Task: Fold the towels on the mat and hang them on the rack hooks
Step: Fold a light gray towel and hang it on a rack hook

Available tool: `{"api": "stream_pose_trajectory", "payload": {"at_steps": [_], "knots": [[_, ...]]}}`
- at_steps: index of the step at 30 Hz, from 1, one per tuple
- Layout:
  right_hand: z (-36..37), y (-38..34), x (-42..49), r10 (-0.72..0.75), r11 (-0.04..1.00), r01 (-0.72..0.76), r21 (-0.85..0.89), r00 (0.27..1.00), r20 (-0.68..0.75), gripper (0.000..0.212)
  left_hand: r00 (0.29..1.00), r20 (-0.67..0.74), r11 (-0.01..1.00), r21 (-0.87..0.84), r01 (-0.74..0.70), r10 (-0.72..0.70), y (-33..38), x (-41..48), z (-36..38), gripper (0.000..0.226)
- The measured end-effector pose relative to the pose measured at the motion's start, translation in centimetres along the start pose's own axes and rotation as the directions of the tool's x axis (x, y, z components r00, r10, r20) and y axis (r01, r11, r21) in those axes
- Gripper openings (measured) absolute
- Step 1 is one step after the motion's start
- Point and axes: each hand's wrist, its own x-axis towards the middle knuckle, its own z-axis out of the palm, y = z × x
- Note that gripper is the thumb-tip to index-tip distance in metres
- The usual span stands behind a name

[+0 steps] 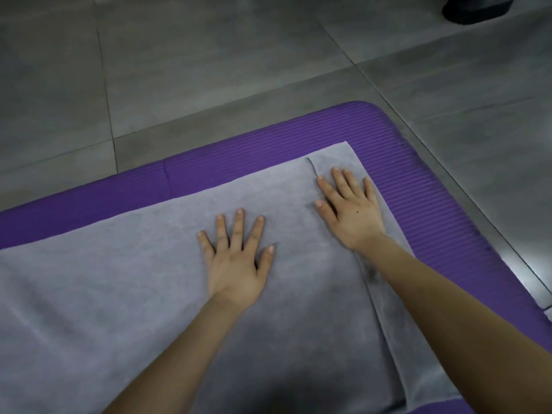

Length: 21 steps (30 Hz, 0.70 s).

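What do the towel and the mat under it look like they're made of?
Grey towel: soft matte cloth, likely microfibre or terry; it creases and drapes. Purple mat: probably foam, matte, with fine parallel ribs and a rounded corner.

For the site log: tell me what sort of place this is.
Likely an indoor room, perhaps a home or gym: large grey floor tiles, a purple ribbed exercise mat laid on them, and a grey towel spread on it.
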Motion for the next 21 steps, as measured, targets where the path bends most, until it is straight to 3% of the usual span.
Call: {"api": "stream_pose_trajectory", "payload": {"at_steps": [7, 11, 13, 15, 17, 21], "knots": [[-0.8, 2.3, 4.5, -0.018, 0.997, 0.019, -0.073, 1.000, 0.008, 0.080, 0.998, 0.064, 1.000, 0.010, 0.021, -0.021, 1.2, 4.1, -0.8, 0.066], [-0.9, 2.5, 4.3, -0.025, 0.996, 0.027, -0.082, 0.999, 0.030, 0.080, 0.981, 0.188, 0.999, -0.032, -0.038, 0.043, 0.2, 3.7, -3.0, 0.055], [-1.4, 2.1, 3.9, -0.005, 0.998, 0.006, -0.069, 1.000, 0.024, 0.080, 0.980, 0.168, 0.995, -0.010, -0.104, 0.104, -1.3, 2.0, -4.5, 0.065], [-2.0, 0.7, 2.5, 0.044, 0.999, -0.045, -0.008, 0.996, -0.075, 0.079, 0.975, 0.114, 0.982, -0.022, -0.190, 0.191, -3.5, -0.4, -5.8, 0.080], [-2.4, -2.2, -0.5, 0.060, 0.995, -0.041, 0.095, 0.975, -0.216, 0.074, 0.961, 0.035, 0.962, -0.013, -0.274, 0.274, -6.2, -3.1, -6.7, 0.078], [-2.0, -10.1, -9.8, -0.144, 0.938, 0.257, 0.234, 0.900, -0.412, 0.050, 0.913, -0.003, 0.900, 0.172, -0.401, 0.407, -13.2, -7.6, -9.0, 0.070]]}}
